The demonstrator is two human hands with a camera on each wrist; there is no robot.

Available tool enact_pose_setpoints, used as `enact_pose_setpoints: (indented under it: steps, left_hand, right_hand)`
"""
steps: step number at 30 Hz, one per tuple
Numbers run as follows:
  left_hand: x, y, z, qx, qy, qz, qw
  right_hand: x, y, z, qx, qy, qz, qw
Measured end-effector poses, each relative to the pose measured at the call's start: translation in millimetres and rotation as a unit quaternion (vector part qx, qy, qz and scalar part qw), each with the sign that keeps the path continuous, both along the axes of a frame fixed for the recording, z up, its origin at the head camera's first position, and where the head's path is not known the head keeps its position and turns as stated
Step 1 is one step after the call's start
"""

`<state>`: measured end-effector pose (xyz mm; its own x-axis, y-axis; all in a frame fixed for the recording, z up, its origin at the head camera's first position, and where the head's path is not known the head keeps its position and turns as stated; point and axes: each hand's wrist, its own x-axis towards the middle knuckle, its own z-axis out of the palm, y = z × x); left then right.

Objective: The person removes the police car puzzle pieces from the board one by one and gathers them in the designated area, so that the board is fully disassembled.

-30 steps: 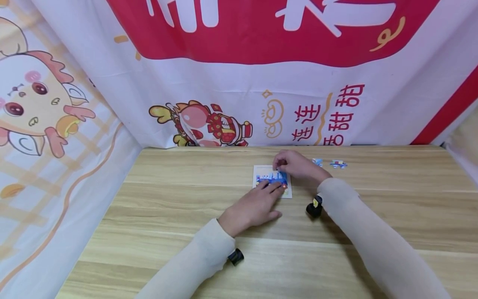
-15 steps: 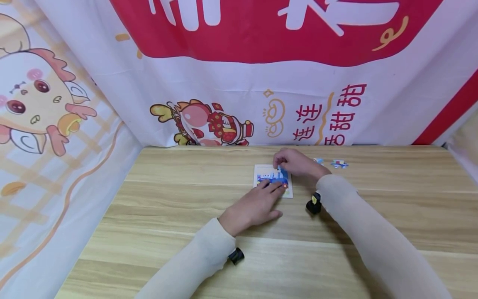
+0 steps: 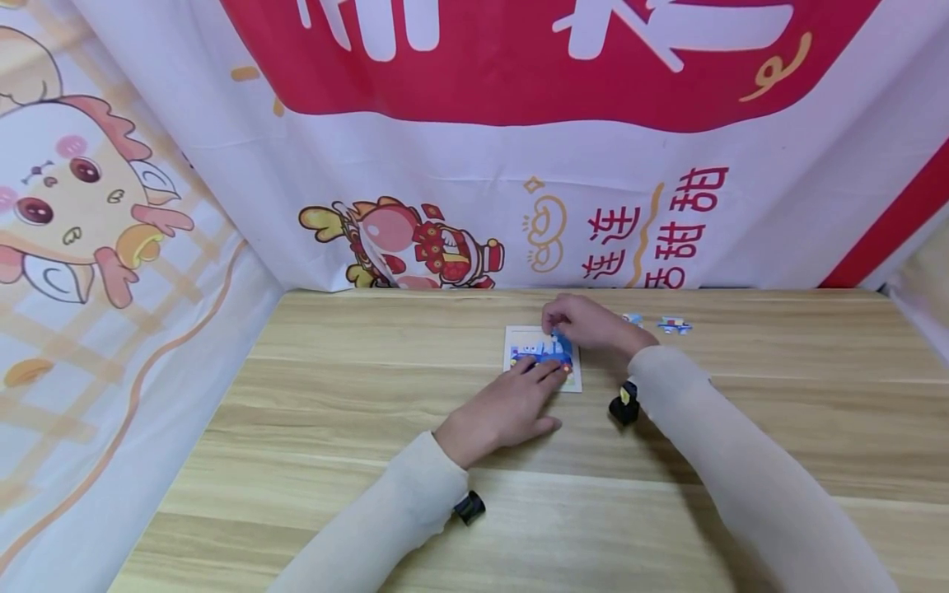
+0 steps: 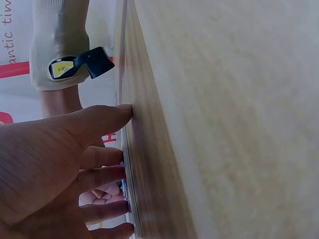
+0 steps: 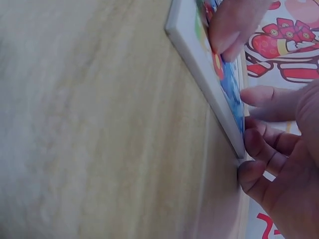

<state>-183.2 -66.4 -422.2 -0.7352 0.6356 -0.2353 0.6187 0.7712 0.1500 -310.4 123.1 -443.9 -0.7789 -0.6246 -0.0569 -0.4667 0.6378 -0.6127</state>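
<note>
On the worktop (image 3: pixel 356 395), head view: left hand (image 3: pixel 504 408) is pressing the puzzle board (image 3: pixel 576 383), probably steadying it while right hand (image 3: pixel 589 323) is working its far-right corner. Left wrist: straight-fingered grip, grasping nothing. Right wrist: grip is curling at the edge; can't tell if it's pinching anything. Vs half-second ago: hands are staying put.

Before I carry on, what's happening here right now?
A person has both hands at a small jigsaw puzzle on the wooden table. The left hand rests its fingers on the puzzle's near part. The right hand has its fingers bent at the far right corner; whether they hold a piece is hard to tell. Two loose jigsaw pieces lie to the right.
</note>
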Motion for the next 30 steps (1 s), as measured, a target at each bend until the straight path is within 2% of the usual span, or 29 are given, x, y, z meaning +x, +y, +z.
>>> enact_pose_setpoints:
  steps: [9, 30]
  left_hand:
    - [-1.1, -0.2, -1.1, 0.000, -0.004, 0.002, 1.0000]
    - [-1.6, -0.8, -2.1, 0.002, -0.005, 0.000, 1.0000]
  right_hand:
    - [-3.6, 4.6, 5.1, 0.016, -0.056, 0.015, 0.998]
    - [-0.5, 4.4, 9.5, 0.020, -0.084, 0.014, 0.996]
